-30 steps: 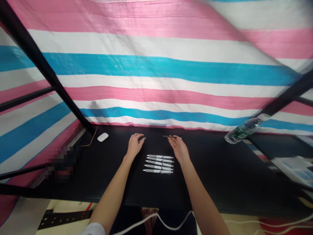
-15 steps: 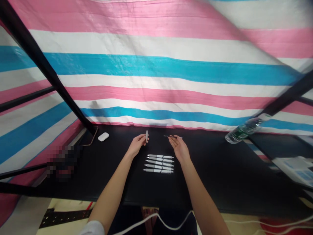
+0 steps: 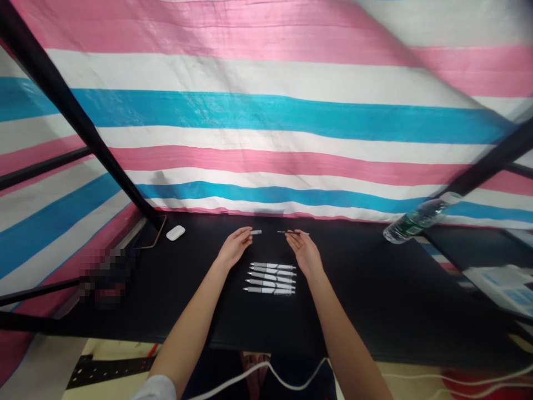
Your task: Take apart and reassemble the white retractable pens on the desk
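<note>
Between the fingertips of my left hand [image 3: 235,245] is a short grey pen barrel [image 3: 256,232], lying level with its free end to the right. My right hand [image 3: 305,253] pinches a thin dark pen refill [image 3: 282,231], whose tip points left towards the barrel. A small gap separates the two parts. Below them on the black table, several white-and-grey click pens [image 3: 270,281] lie in a stack of rows, tips to the left. Both hands are above the table, to either side of these pens.
A white rounded case or mouse [image 3: 175,233] lies at the back left of the black table [image 3: 353,300]. At the back right a clear water bottle [image 3: 412,223] with a green label appears tilted. White cables [image 3: 250,373] hang across the front. Striped sheeting stands behind.
My left hand has turned the pen barrel from upright to level, its free end now towards the refill. My right hand and the refill have hardly moved.
</note>
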The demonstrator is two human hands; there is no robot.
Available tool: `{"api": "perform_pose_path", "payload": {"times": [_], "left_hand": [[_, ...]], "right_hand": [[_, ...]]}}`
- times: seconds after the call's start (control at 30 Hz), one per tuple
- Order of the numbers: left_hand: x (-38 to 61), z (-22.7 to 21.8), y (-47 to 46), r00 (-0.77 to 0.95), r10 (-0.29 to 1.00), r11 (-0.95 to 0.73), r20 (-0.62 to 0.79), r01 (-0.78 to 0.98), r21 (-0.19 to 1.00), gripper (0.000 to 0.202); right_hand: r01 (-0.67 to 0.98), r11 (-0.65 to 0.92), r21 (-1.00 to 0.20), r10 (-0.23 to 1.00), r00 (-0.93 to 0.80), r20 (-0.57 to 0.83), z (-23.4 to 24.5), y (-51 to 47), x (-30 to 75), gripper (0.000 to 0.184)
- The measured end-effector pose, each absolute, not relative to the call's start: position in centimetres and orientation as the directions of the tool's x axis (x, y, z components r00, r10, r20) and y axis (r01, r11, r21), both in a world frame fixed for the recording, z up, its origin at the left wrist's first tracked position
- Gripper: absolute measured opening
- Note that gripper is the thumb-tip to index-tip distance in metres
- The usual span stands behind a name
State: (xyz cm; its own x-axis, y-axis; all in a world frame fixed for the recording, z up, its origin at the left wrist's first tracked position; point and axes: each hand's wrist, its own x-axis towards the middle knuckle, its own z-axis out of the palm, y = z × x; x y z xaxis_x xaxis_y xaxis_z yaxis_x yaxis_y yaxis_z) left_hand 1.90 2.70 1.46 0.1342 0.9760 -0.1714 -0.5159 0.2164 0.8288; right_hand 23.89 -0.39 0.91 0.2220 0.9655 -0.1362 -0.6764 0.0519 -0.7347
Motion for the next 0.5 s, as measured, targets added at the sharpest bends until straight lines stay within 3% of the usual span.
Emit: {"api": "perform_pose_path", "payload": {"times": [0.2,0.5], "left_hand": [[2.7,1.3,2.5,0.058,0.982,0.179,-0.177,-0.563,0.807,0.025],[3.7,1.5,1.9,0.069,0.989,0.148,-0.130,-0.486,0.862,0.030]], "right_hand": [[-0.651,0.058,-0.757,0.972,0.211,-0.107,0.9,-0.5,23.7,0.022],[-0.597,0.066,-0.799,0.981,0.187,-0.059,1.1,-0.8,23.1,0.028]]}}
